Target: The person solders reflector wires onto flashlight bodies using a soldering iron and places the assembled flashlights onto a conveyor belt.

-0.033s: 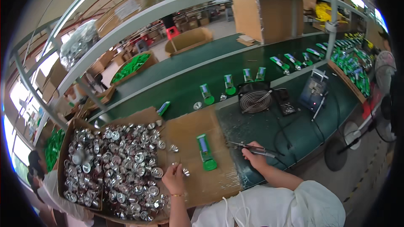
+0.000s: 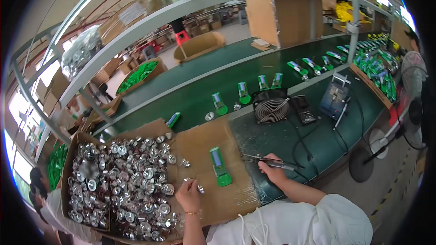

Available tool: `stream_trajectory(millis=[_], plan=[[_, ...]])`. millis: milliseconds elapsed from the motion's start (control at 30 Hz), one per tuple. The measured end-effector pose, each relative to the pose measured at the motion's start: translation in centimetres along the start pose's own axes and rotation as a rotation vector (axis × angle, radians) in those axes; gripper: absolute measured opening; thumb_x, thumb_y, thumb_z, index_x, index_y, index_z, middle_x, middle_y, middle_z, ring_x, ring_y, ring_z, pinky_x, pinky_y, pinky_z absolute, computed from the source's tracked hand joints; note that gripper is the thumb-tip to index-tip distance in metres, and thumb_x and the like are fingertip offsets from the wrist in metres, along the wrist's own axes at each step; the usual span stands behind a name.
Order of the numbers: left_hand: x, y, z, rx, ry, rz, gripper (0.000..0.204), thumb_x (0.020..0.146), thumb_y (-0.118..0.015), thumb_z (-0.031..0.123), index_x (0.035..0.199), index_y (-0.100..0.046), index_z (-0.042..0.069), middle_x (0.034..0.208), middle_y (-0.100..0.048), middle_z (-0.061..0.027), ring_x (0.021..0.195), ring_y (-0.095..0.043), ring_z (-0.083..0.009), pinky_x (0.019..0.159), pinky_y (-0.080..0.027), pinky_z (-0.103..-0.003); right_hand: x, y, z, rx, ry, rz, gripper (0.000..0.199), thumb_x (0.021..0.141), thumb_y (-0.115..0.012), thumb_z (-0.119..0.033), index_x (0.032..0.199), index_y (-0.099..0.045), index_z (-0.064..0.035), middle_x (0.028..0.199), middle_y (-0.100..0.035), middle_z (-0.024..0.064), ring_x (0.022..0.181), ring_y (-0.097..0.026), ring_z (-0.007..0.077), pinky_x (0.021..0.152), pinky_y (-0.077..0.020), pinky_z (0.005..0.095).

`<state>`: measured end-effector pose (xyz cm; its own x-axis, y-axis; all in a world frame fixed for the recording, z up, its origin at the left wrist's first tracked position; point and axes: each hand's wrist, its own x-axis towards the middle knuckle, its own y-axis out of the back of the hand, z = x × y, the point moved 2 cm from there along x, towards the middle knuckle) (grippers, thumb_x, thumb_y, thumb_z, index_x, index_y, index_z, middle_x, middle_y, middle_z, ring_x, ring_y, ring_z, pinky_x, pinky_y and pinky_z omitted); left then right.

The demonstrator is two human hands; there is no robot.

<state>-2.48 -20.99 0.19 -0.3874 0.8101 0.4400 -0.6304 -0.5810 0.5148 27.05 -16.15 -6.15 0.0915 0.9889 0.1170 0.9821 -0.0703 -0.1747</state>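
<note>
My right hand (image 2: 272, 169) is closed around a soldering iron (image 2: 282, 164), its thin tip pointing left over the cardboard's edge. Near the box, my left hand (image 2: 188, 196) has its fingers pinched together. A bit of silver shows at its fingertips, but what they hold is too small to tell. Right beside those fingers lies a small silver reflector cup (image 2: 201, 189), and another silver cup (image 2: 185, 163) sits farther away. Between my hands, a green plastic housing (image 2: 220, 167) with a pale strip and round end lies flat on the cardboard sheet (image 2: 200, 140).
At left, a cardboard box (image 2: 109, 215) holds many silver cups. Green housings (image 2: 219, 103) line the green conveyor belt (image 2: 195, 115) behind. A round-grilled fan (image 2: 271, 110), a blue soldering station (image 2: 335, 96) and cables stand right. A carton of green housings (image 2: 379, 75) is far right.
The whole view has shifted slightly, so the bench things appear a little farther left. Both hands keep nearly the same pose, and the green housing stays on the cardboard.
</note>
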Motion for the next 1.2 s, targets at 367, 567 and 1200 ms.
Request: stream_trajectory(millis=[367,567,1200], plan=[[-1.0,-2.5,2.3,0.142,-0.195,-0.179,0.009,0.069,-0.069,0.01,0.073,-0.064,0.003,0.07,-0.061,-0.0126,0.062,-0.06,-0.0269,0.058,-0.047,-0.035,-0.1,1.1,0.7,-0.038,0.007,0.014,0.017,0.079,-0.064,-0.02,0.079,-0.055,-0.0061,0.066,-0.058,0.0003,0.059,-0.053,0.0064,0.053,-0.0436,0.0231],[-1.4,-0.8,5.5,0.058,0.059,-0.397,0.021,0.08,-0.061,0.019,0.091,-0.065,0.001,0.089,-0.063,-0.0172,0.078,-0.061,-0.0297,0.069,-0.048,-0.037,-0.1,0.6,1.7,-0.018,0.028,0.009,0.015,0.079,-0.064,-0.014,0.081,-0.055,-0.0024,0.067,-0.06,0.0038,0.056,-0.053,0.0069,0.051,-0.0438,0.0218],[-2.2,-3.6,0.5,-0.08,0.088,-0.275,0.011,0.072,-0.068,0.012,0.074,-0.064,0.002,0.07,-0.061,-0.0105,0.065,-0.06,-0.0203,0.062,-0.047,-0.031,-0.1,0.8,1.5,-0.058,0.034,0.0,0.016,0.08,-0.063,-0.017,0.08,-0.054,-0.0033,0.067,-0.059,0.0036,0.057,-0.054,0.0071,0.05,-0.0437,0.0226]])
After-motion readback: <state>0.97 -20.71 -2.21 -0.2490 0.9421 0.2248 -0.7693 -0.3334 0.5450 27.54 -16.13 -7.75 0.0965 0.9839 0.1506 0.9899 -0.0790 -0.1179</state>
